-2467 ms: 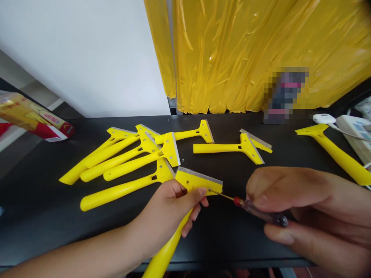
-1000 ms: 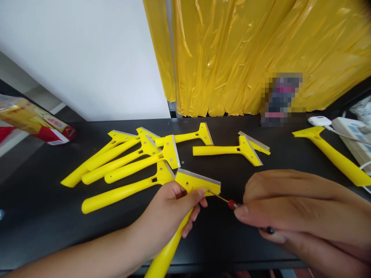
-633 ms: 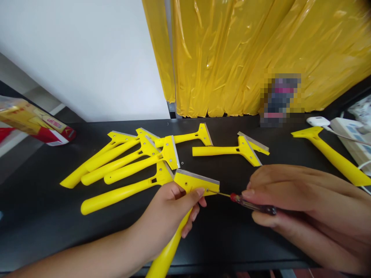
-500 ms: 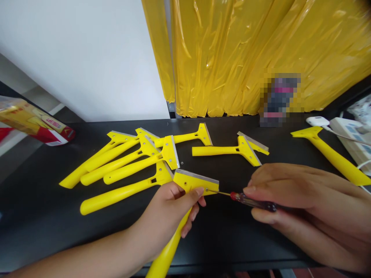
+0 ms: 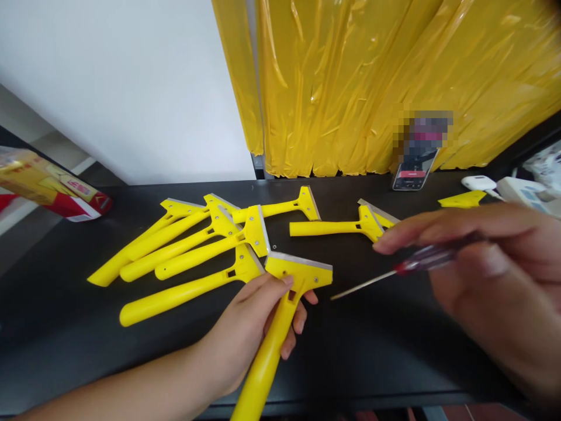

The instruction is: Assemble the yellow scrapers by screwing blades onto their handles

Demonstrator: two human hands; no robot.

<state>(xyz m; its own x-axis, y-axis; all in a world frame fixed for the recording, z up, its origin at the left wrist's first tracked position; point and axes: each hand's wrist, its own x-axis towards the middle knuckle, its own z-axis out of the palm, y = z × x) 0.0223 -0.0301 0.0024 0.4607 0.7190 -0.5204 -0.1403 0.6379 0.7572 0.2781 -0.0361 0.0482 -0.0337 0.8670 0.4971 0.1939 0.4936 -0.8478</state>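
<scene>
My left hand (image 5: pixel 258 316) grips a yellow scraper (image 5: pixel 263 365) below its head, thumb on the front near the left screw hole. A metal blade (image 5: pixel 302 260) runs along the head's far edge, and a screw (image 5: pixel 316 279) sits in the right hole. In my right hand (image 5: pixel 495 280) is a screwdriver (image 5: pixel 425 260) with a dark translucent handle and a red collar. Its tip points down and left, just right of the scraper head and apart from it. Several yellow scrapers (image 5: pixel 175 301) lie to the left, some overlapping.
Farther back lie two more scrapers (image 5: pixel 324 228), one over another, partly behind my right hand. A tiny nut-like piece (image 5: pixel 274 247) rests on the black table (image 5: pixel 175 362). A phone (image 5: pixel 412 166) leans against yellow plastic sheeting (image 5: pixel 350 88). At left stands a red-and-yellow package (image 5: pixel 56 184); at right, a power strip (image 5: pixel 523 193).
My right hand has drawn the screwdriver back and right, off the scraper's right screw, and tilted it. My left thumb has shifted left on the scraper head, leaving the right screw uncovered.
</scene>
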